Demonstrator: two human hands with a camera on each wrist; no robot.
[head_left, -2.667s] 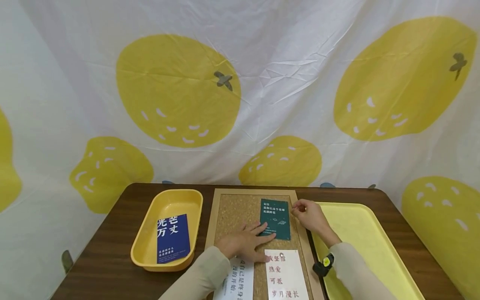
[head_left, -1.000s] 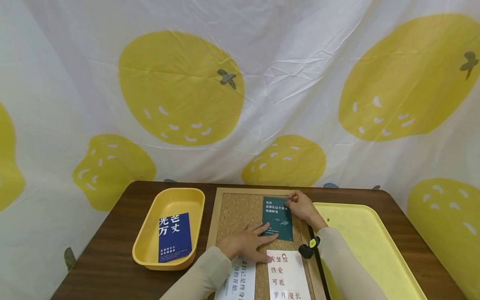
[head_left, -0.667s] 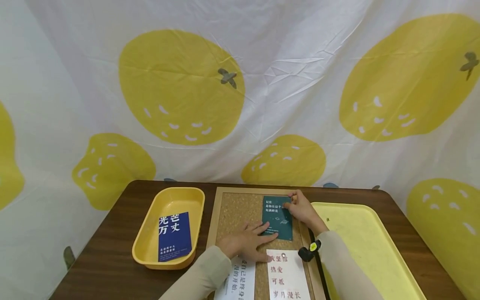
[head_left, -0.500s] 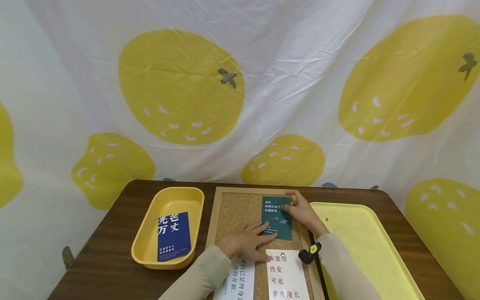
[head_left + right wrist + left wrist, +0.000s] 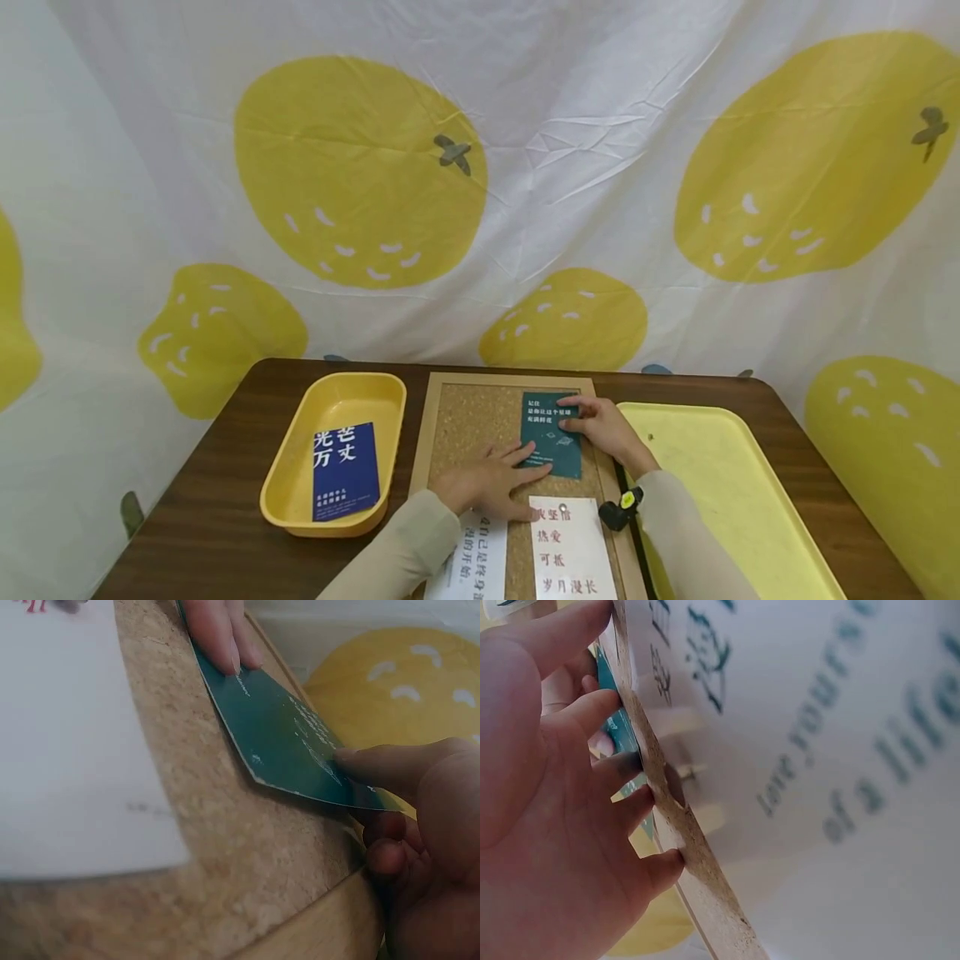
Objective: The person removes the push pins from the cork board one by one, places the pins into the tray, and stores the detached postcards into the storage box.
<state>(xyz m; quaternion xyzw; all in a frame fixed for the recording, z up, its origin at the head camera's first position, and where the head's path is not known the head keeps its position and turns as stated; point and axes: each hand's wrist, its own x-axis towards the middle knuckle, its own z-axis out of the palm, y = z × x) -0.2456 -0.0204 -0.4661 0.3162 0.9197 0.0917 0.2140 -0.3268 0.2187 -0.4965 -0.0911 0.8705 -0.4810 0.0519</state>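
Observation:
A dark green postcard [image 5: 551,446] with white print lies on the upper right of a cork board [image 5: 472,417]. My left hand [image 5: 483,486] is spread flat, its fingertips resting on the card's lower left. At the card's upper right my right hand [image 5: 607,429] touches it with thumb and forefinger apart. In the right wrist view the right thumb [image 5: 375,765] lies on the card's face, while other fingers bend near its edge. Whether they reach under it is unclear. A white card with red characters [image 5: 570,550] is below, with a silver pin [image 5: 563,507] at its top.
A white card with dark print [image 5: 476,558] lies under the left wrist. Left of the board stands a yellow-orange basin [image 5: 273,508] holding a blue card [image 5: 345,471]. A pale yellow tray [image 5: 720,475], with a small dark speck on it, sits on the right.
My right hand has come from beside the board onto the green card's upper right corner, then slid slightly left and down with its thumb and forefinger spreading. My left hand has stayed in place.

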